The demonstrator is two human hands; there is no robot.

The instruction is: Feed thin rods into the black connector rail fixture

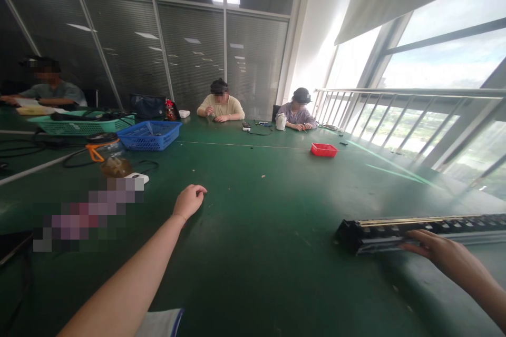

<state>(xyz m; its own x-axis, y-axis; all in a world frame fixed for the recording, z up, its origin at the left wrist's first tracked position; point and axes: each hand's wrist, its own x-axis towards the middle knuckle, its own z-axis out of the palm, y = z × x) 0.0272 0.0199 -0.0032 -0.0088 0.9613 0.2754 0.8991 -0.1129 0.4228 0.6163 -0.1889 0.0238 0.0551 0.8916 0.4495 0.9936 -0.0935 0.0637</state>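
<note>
My left hand [190, 200] is over the green table [253, 274], left of the middle, palm down. Its fingers are loosely bent, with one fingertip stretched to the right, and I see nothing held; the undersides of the fingers are hidden. At the right, my right hand [430, 245] grips the near side of a long black slotted rail [379, 242], fingers over the top and thumb lower on the side. Thin light-coloured sticks [389, 222] lie lengthwise along the rail's top. The rail runs out of view at the right.
To the left are a blue basket [152, 137], a green basket [79, 125] with dark cables and a jar [113, 160] with an orange strap. A red tray [323, 150] lies farther off. People sit at the far side. A railing [395, 116] lines the windows.
</note>
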